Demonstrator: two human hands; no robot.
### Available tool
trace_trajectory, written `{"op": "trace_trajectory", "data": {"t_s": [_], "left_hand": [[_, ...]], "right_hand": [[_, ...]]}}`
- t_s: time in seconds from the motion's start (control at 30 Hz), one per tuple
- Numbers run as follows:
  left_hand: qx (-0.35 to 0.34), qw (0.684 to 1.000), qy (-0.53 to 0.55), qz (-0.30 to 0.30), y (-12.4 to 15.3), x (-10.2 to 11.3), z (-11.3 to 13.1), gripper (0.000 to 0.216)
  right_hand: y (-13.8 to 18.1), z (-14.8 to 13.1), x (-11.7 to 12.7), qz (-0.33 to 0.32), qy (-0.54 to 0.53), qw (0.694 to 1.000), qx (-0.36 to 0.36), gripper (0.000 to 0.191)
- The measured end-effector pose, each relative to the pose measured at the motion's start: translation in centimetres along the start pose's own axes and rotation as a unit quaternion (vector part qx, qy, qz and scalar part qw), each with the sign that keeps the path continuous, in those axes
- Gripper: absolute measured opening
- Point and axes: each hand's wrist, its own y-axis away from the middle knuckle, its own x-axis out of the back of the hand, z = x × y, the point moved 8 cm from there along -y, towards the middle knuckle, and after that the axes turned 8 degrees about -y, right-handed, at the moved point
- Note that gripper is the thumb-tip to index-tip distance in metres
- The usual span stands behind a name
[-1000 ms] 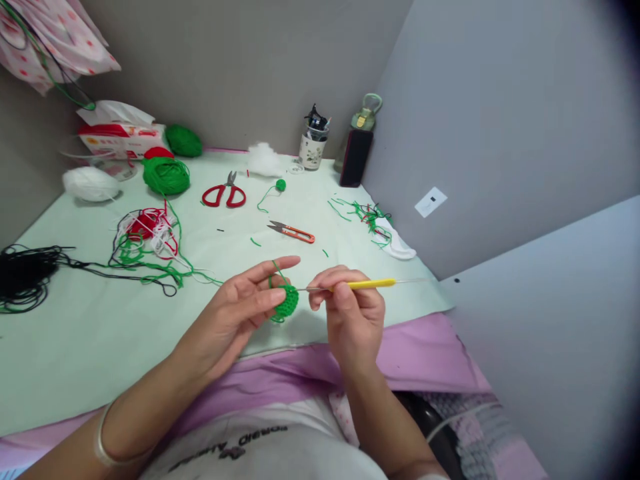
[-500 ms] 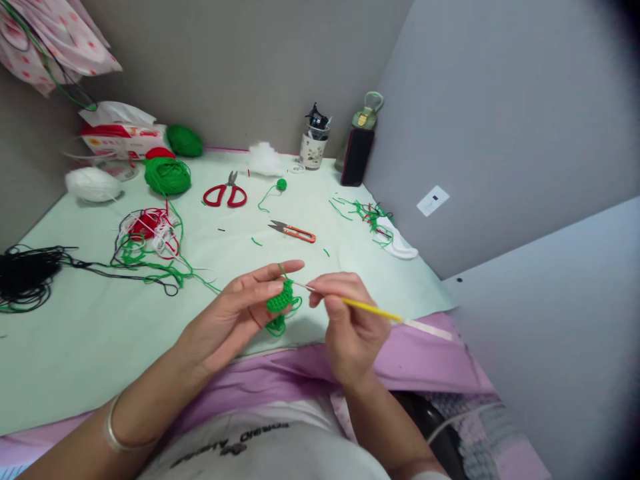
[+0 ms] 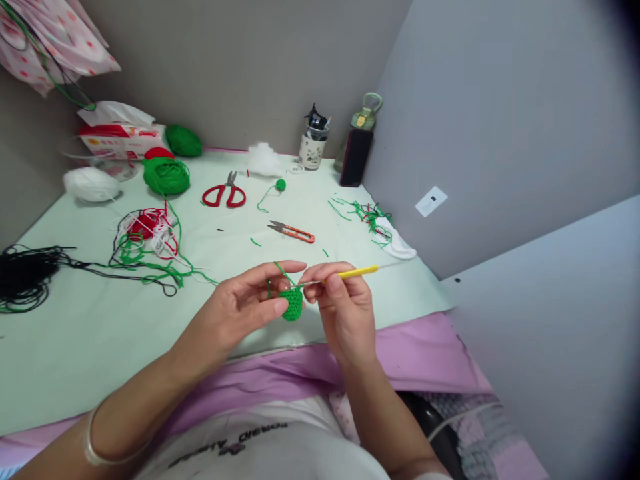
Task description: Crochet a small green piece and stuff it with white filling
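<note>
The left hand pinches a small green crochet piece between thumb and fingers, above the counter's near edge. The right hand, its grip pressed on a yellow crochet hook, sits just right of the piece. The hook lies crosswise, its tip pointing left and touching the piece's top edge.

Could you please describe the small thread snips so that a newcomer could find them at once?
On the pale green table, look at the middle, between the red scissors at the back and the green crochet piece in front. The snips lie flat there: smaller than the scissors, orange-handled, without finger loops, silver blades pointing left.
</note>
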Motion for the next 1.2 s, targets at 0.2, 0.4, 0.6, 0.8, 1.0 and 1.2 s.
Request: {"op": "trace_trajectory", "data": {"t_s": [0.2, 0.4, 0.6, 0.8, 1.0, 1.2], "left_hand": [[0.006, 0.999, -0.042, 0.032, 0.1, 0.1, 0.7, 0.037], [-0.003, 0.994, -0.091, 0.055, 0.2, 0.3, 1.2, 0.035], [-0.017, 0.991, -0.067, 0.112, 0.4, 0.2, 1.3, 0.042], [0.108, 0.982, 0.153, 0.023, 0.0, -1.1, -1.0, 0.048], [0.08, 0.987, 0.141, 0.02, -0.3, -0.7, -0.7, 0.044], [0.046, 0.995, 0.091, -0.001, -0.2, -1.1, -0.6, 0.039]], "right_hand": [[0.0, -0.3, -0.1, -0.022, 0.022, 1.0, -0.002, 0.023], [0.9, -2.6, -1.0, -0.077, 0.145, 0.982, 0.098, 0.019], [4.2, -4.6, -4.1, -0.154, 0.451, 0.81, 0.343, 0.023], [3.1, -4.1, -2.1, -0.068, 0.326, 0.892, 0.306, 0.022], [0.6, -1.3, -0.1, -0.006, 0.042, 0.997, 0.064, 0.018], [0.9, -0.1, 0.0, -0.016, 0.045, 0.998, 0.04, 0.015]]}}
